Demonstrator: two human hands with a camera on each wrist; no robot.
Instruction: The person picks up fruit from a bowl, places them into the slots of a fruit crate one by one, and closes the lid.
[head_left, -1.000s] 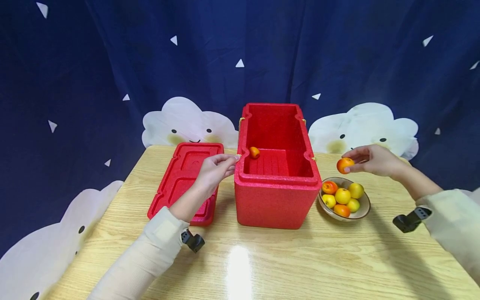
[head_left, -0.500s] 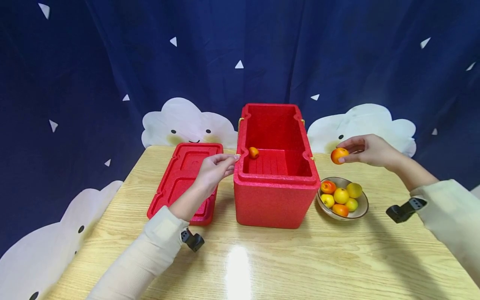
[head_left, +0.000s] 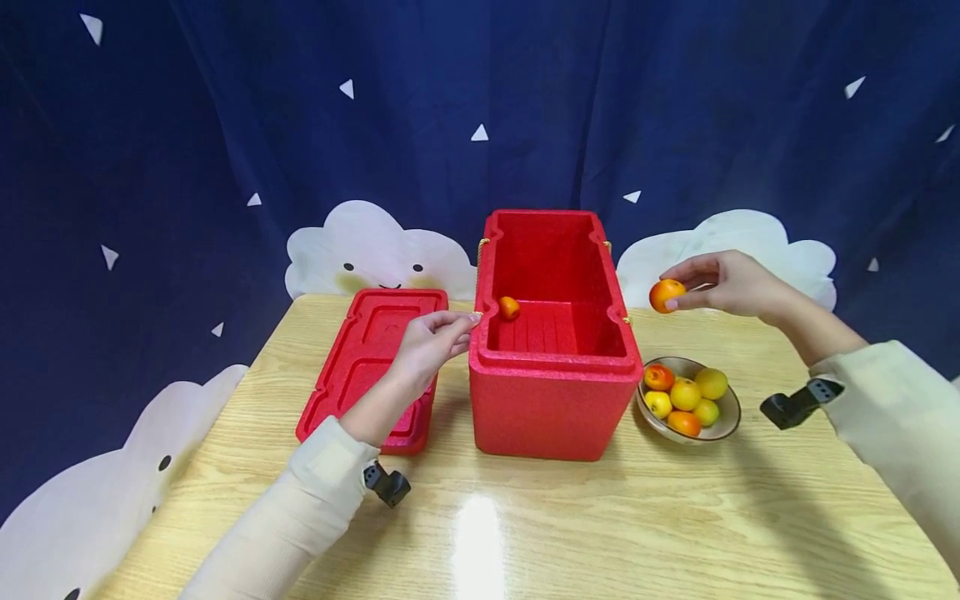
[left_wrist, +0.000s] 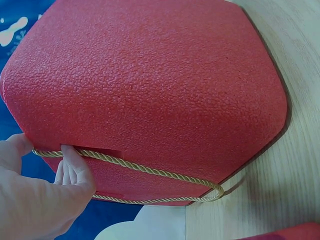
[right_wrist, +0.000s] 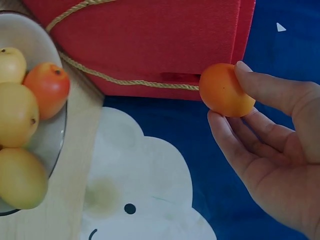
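My left hand [head_left: 431, 343] pinches the left rim of a red foam box [head_left: 551, 417], its fingertips at the gold rope handle [left_wrist: 150, 169]. The box stands uncovered, with one small orange fruit [head_left: 509, 308] lying inside near its left wall. Between thumb and fingers, my right hand [head_left: 731, 282] holds a smooth, round orange-coloured fruit [right_wrist: 226, 90] in the air, right of the box and above a bowl [head_left: 732, 421]. Several yellow and red-orange fruits [head_left: 686, 393] fill that bowl, which stands close to the box's right side.
A red lid [head_left: 352, 379] with recessed panels lies on the wooden table [head_left: 600, 533], left of the box and partly behind my left arm. Behind the table hangs a dark blue curtain [head_left: 420, 150], with white cloud shapes [head_left: 375, 242] at the table's far edge.
My right hand has lifted the orange-coloured fruit higher and carried it a little leftward, away from the bowl. The left hand has stayed at the box's rim.
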